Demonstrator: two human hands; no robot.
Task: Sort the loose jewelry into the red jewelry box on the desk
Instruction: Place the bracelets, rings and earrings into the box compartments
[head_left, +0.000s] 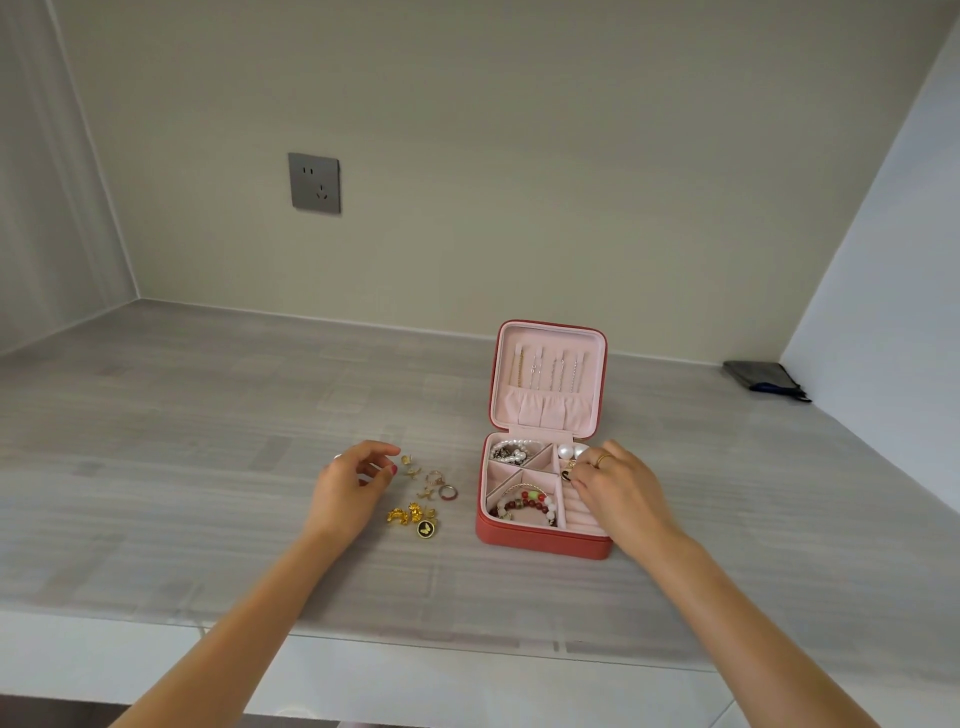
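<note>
— Two hands over the worktop; where's the box?

— The red jewelry box (543, 540) sits open right of the worktop's middle, lid (548, 374) upright with thin chains hanging inside. Its pink compartments hold a pearl strand (511, 451), a beaded bracelet (527, 505) and big pearl earrings (566, 451).

— And the hands?

— The right hand (618, 486) reaches into the box's right side, fingertips pinching a small dark-and-gold piece (568, 474); it covers most of the ring rolls. The left hand (353, 486) hovers loosely curled, holding nothing, just beside the loose jewelry (422, 493): gold charms, a ring (448, 492), a black round pendant (425, 528), left of the box.

— Around them?

— A dark pouch (763, 378) lies in the far right corner. The worktop (208, 441) is pale grey wood-grain; a grey wall socket (315, 182) sits on the beige back wall.
</note>
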